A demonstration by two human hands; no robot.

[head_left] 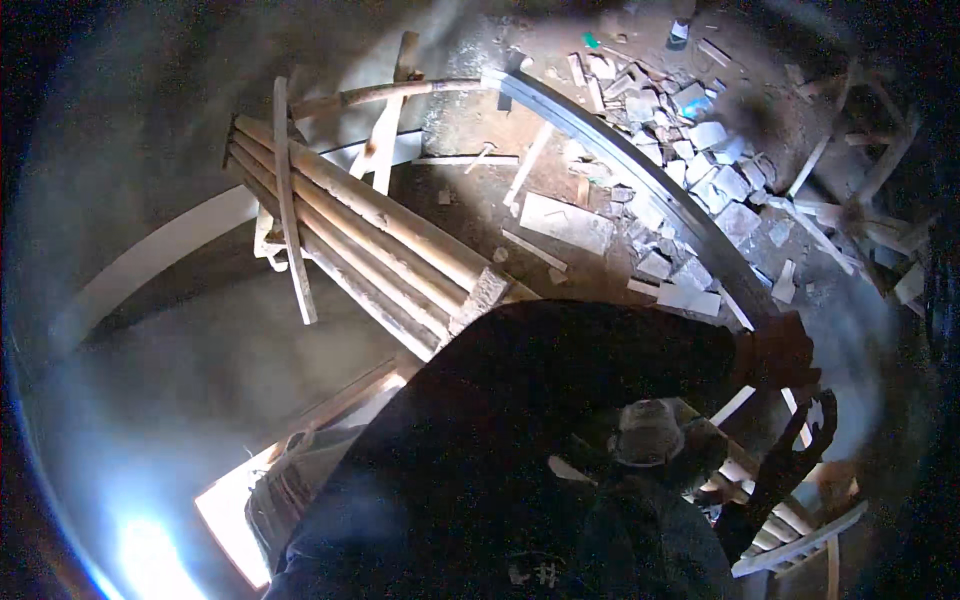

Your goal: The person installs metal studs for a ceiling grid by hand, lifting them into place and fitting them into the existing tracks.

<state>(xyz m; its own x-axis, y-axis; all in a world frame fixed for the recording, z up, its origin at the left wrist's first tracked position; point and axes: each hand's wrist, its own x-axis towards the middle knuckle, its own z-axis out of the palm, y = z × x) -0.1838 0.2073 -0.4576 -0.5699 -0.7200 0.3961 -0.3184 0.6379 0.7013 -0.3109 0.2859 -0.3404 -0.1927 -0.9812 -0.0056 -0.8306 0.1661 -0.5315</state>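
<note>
From the lower left my left arm, in a dark sleeve, reaches across to the right. At its end my left hand (783, 350) is closed around the near end of a long grey metal bar (640, 170), which runs away toward the top middle. Below it, my right hand (803, 435) is raised in dark silhouette. Its thumb and fingers are curved and apart, with nothing visible between them. Deep shadow hides much of both hands.
A bench of round wooden poles (370, 230) stands to the left, with a plank (292, 200) across it. Broken rubble (715, 175) and wood offcuts (568, 222) litter the floor. A hammer (482, 156) lies farther off. Timber frames (850, 210) stand at right; another pole platform (790, 530) is at lower right.
</note>
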